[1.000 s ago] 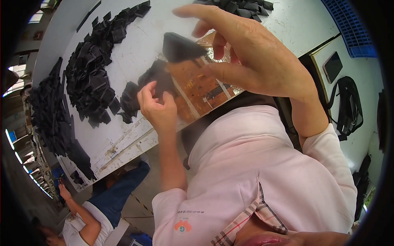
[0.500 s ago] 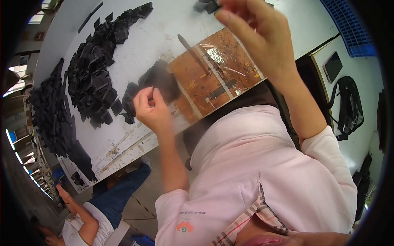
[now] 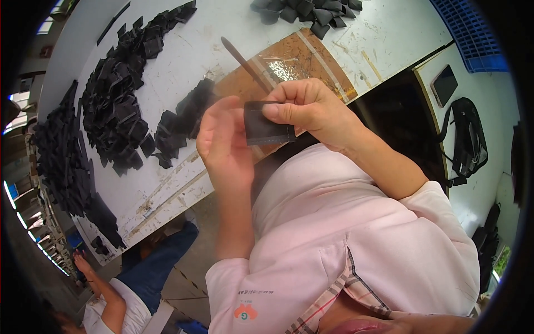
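Note:
A small black fabric square with a stitched lower edge is pinched in my right hand, its thumb across the front. My left hand is beside the square's left edge, fingers stretched upward and slightly blurred; the fingers look apart. Beneath my hands lies a brown board with tape strips and a shiny film. A dark flat stick rests across it. Just left of my left hand is a small pile of black fabric pieces.
Farther left on the white table lie a heap of black pieces and a pile of black strips. Padded black pieces sit at the far edge. At right are a blue crate, a phone and a black mesh bag. Another person sits lower left.
My right hand has come down from the far side to in front of me, and the black square now shows in it. My left hand has opened and shifted slightly right.

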`<state>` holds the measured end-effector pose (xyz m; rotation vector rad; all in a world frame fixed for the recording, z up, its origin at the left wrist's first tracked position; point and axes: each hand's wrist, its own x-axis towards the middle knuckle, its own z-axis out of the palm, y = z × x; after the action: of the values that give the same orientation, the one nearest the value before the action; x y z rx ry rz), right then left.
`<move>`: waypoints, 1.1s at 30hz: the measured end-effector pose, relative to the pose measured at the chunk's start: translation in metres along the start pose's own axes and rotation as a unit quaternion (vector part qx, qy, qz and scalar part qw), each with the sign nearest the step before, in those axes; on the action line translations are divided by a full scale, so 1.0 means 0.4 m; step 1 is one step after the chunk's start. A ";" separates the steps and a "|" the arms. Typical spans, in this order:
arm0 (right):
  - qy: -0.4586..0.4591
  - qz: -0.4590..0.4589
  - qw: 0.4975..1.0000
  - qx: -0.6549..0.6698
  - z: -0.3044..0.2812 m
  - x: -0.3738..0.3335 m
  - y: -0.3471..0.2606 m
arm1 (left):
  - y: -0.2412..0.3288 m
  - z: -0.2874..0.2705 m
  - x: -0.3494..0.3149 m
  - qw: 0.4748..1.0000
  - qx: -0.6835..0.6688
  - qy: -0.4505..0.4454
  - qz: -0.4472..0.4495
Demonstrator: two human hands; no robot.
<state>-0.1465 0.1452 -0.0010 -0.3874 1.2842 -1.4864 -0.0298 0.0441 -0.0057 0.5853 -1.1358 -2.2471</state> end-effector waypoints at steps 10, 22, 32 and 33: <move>0.002 0.014 0.975 0.221 0.005 0.000 0.019 | -0.060 0.024 -0.043 0.996 0.020 0.020 0.087; 0.148 -0.240 0.909 -0.306 0.007 0.007 0.052 | -0.059 0.014 -0.028 0.987 0.117 0.068 0.081; 0.126 -0.500 0.706 -0.486 0.014 0.005 0.029 | -0.048 0.031 -0.027 0.934 0.311 0.045 0.170; 0.125 -0.500 0.706 -0.486 0.016 0.008 0.033 | -0.056 0.027 -0.025 0.934 0.311 0.046 0.170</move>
<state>-0.1362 0.1414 -0.0111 -1.8816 2.2190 -1.5519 -0.0347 0.0678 -0.0171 0.6623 -1.7579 -1.5349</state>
